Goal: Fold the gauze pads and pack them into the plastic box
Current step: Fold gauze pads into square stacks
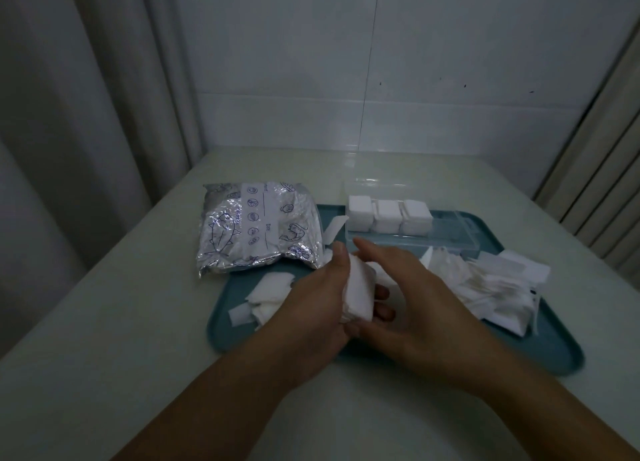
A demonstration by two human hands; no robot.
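Observation:
Over the middle of the teal tray [540, 353], my left hand [318, 301] grips a stack of white folded gauze pads [358, 292], thumb on top. My right hand [412, 298] closes on the same stack from the right, fingers curled under it. Behind them stands the clear plastic box [450, 234] with its lid up; three stacks of folded gauze pads [388, 215] fill its left part, while its right part holds nothing. Loose unfolded gauze pads [491, 287] lie heaped on the tray's right side.
A crinkled silver foil bag [256, 228] lies at the tray's back left, partly on the table. A few loose gauze pieces [266, 298] sit on the tray's left. The pale table [104, 322] meets a tiled wall behind; a curtain hangs at left.

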